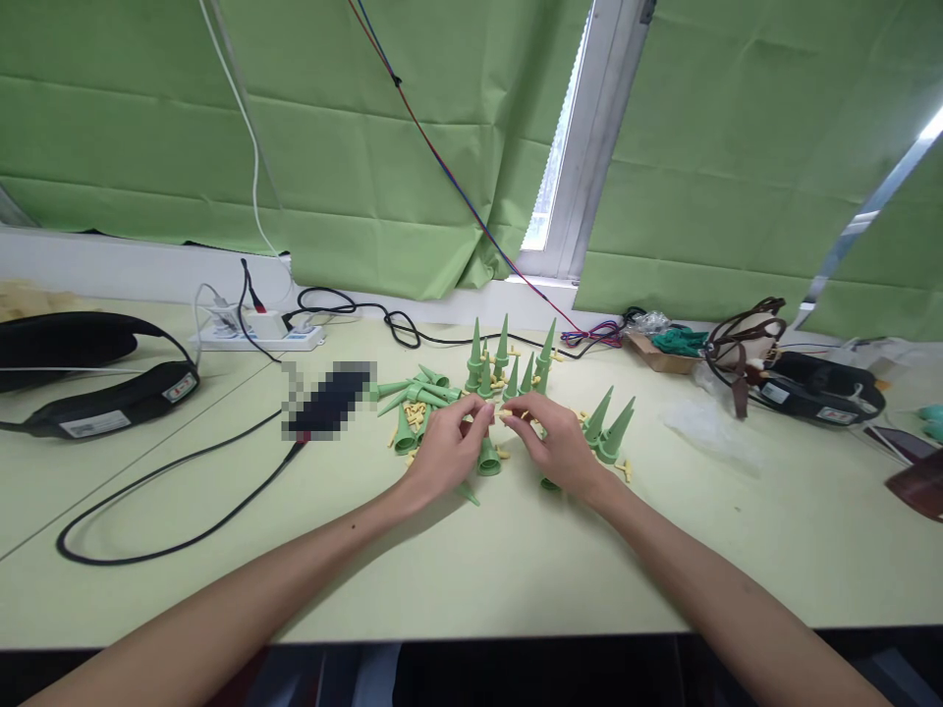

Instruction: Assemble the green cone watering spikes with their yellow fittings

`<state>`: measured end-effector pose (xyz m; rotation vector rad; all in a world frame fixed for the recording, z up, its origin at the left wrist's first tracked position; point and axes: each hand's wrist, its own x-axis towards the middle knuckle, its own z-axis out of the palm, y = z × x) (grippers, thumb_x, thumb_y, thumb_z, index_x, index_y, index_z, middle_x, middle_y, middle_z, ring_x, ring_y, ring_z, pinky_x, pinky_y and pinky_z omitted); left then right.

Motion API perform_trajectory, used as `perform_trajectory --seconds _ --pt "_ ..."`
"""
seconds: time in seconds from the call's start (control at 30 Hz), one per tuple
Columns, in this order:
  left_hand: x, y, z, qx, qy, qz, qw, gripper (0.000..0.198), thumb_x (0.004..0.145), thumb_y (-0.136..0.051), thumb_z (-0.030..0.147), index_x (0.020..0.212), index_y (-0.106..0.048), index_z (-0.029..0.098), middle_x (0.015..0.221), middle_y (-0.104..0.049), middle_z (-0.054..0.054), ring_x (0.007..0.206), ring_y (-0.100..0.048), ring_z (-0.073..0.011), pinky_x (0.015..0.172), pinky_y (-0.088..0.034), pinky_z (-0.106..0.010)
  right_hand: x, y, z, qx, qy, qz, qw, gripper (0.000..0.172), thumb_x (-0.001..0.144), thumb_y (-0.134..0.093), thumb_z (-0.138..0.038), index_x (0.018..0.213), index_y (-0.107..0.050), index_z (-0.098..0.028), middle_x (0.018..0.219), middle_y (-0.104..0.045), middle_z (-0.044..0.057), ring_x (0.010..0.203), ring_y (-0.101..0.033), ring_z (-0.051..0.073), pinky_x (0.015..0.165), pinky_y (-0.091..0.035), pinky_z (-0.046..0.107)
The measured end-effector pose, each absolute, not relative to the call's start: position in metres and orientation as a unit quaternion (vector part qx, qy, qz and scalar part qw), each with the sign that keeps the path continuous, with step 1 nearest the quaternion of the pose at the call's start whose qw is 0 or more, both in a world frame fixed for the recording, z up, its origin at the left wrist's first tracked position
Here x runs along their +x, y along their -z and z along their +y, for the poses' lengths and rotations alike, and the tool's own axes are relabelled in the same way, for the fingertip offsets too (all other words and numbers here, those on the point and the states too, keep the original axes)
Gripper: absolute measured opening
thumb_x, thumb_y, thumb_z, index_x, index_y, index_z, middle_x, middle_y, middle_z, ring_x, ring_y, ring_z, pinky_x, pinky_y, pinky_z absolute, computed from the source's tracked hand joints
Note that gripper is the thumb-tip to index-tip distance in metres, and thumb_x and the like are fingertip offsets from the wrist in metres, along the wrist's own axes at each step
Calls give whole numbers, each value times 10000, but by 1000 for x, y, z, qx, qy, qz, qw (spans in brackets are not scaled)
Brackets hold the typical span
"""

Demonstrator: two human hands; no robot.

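My left hand [449, 447] is closed, thumb and fingertips pressed together; what they pinch, if anything, is hidden. Facing it, my right hand [556, 442] pinches a small yellow plastic piece [505, 413] between thumb and forefinger. Just below the fingertips, a green plastic spike [488, 459] shows its hollow round end. Behind my hands several green spikes [503, 353] stand point up, and a pair [616, 432] stands right of my right hand. More spikes [423, 393] lie in a heap at the left, with small yellow pieces [418, 416] scattered among them.
A dark blurred device [330, 401] with a black cable lies to the left. Behind it sits a white power strip [257, 334]. Black padded straps [110, 403] rest far left. At right are a clear plastic bag [711, 432], a cardboard box [659, 355] and another black strap device [825, 391].
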<state>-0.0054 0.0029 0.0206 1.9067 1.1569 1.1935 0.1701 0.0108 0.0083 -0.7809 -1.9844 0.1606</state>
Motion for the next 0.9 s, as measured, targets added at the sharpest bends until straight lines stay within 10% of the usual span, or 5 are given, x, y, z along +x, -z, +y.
perform_trajectory --seconds 0.9 --pt "-6 -17 6 725 -453 435 282 357 957 -435 435 723 -523 181 630 -472 39 491 -397 -85 476 -330 -232 172 -9 10 -313 -72 -815 483 109 962 -535 -222 1031 -617 -201 891 -671 63 773 -616 174 711 -507 313"
